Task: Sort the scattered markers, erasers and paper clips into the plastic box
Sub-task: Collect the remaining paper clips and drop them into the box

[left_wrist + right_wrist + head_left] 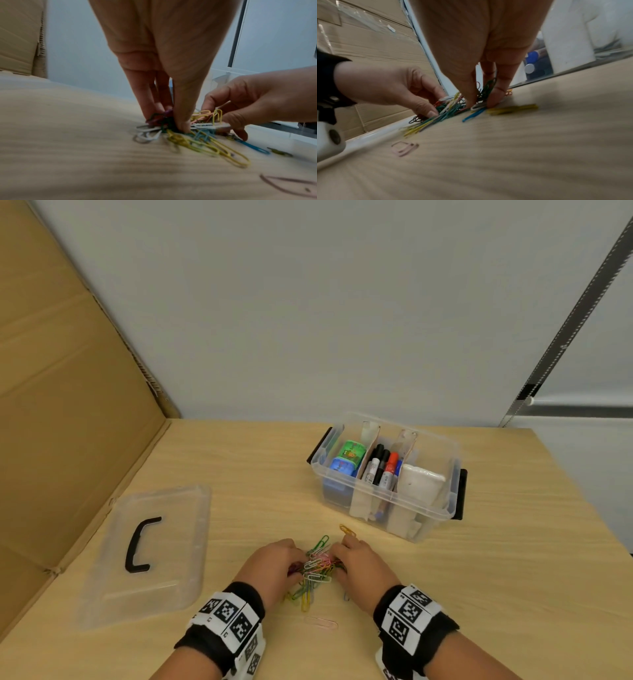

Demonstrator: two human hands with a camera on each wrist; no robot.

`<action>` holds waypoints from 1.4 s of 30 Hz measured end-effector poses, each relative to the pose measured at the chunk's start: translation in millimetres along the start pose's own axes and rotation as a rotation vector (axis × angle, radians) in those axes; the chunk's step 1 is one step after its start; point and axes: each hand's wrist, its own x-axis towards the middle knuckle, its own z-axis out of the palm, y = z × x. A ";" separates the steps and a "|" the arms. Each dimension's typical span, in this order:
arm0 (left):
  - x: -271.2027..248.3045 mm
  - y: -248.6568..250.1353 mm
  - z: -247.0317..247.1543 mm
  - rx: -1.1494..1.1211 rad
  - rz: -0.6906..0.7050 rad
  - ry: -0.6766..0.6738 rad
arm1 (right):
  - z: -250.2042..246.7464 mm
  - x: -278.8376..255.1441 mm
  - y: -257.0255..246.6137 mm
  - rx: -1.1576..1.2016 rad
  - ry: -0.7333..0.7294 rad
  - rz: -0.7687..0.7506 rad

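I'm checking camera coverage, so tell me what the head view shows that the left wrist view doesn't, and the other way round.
Only the head view shows the plastic box with markers in its middle compartment, the clear lid lying left of the hands, and a pink clip lying apart.

Only the left wrist view shows, from table level, the left thumb pressed down into the heap and a blue clip lying loose.

Both show the left hand and right hand gathering the paper clip pile between them.
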 end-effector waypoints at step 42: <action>-20.7 19.3 -19.5 -0.332 0.013 0.287 | -154.1 -33.6 69.6 -0.101 0.516 0.195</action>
